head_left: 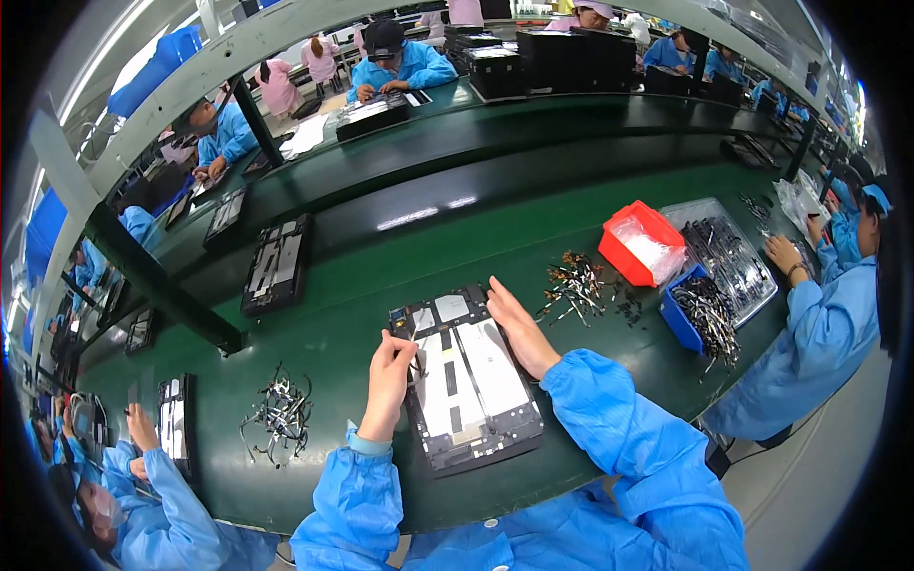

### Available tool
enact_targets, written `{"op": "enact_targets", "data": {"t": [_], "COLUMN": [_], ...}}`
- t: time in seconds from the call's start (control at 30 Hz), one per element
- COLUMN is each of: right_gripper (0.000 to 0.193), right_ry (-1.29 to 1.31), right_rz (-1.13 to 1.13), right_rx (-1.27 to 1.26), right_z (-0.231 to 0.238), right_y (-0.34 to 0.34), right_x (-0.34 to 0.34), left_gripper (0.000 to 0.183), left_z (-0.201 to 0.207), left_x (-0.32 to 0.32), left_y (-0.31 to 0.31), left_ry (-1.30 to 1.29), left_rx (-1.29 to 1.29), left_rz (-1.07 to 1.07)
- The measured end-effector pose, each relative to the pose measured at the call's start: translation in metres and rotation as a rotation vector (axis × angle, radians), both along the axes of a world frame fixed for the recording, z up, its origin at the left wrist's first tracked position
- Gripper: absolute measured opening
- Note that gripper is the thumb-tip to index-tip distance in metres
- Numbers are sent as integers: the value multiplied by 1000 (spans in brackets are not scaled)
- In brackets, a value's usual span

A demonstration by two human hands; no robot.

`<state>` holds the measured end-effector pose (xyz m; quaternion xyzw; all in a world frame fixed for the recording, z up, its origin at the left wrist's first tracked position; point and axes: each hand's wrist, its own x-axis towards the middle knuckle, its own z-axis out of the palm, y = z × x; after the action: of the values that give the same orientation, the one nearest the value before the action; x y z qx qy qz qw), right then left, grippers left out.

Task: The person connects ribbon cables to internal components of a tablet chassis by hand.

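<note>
One long green counter [343, 324] runs through here; near its edge, before the worker, lies an opened tablet-like device [495, 366], innards upward, presumably for easy reach. Reading the clock from it, the two hands are apart: the right hand [519, 331] rests outstretched along the edge towards 1 o'clock, seemingly steadying it; the left hand [388, 376] comes in at 10, fingertips drawn together, though I can't tell what they pinch. Farther out, around 9, a dark slanting post [157, 271] obstructs that side. A clear tray [685, 211], red bin [619, 268] and blue bin [672, 319] sit between 2 and 3, clear of the forearms. Cable tangles [282, 416] flank the work, near 9 and 2.
</note>
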<state>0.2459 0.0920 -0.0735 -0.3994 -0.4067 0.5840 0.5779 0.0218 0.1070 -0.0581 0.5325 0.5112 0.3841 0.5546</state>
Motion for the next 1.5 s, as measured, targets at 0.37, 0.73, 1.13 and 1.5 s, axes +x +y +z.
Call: {"op": "enact_targets", "data": {"t": [0.37,0.73,1.13,1.5], "right_gripper": [50,27,34,13], "right_ry": [-1556,-354,-251,-151], "right_rz": [-34,250,122,518], "right_rx": [516,176,505,101], "right_z": [-13,56,40,72], "right_y": [-35,-58,-68,-52], "right_x": [52,-10,-36,18], "left_gripper": [7,10,12,46], "left_z": [16,32,23,49], "left_x": [-12,1,18,1], "left_y": [-18,-43,-59,-46], "left_ry": [-319,-766,-938,-505], "left_rx": [218,-5,-155,-244], "left_rz": [220,-133,-224,-386]}}
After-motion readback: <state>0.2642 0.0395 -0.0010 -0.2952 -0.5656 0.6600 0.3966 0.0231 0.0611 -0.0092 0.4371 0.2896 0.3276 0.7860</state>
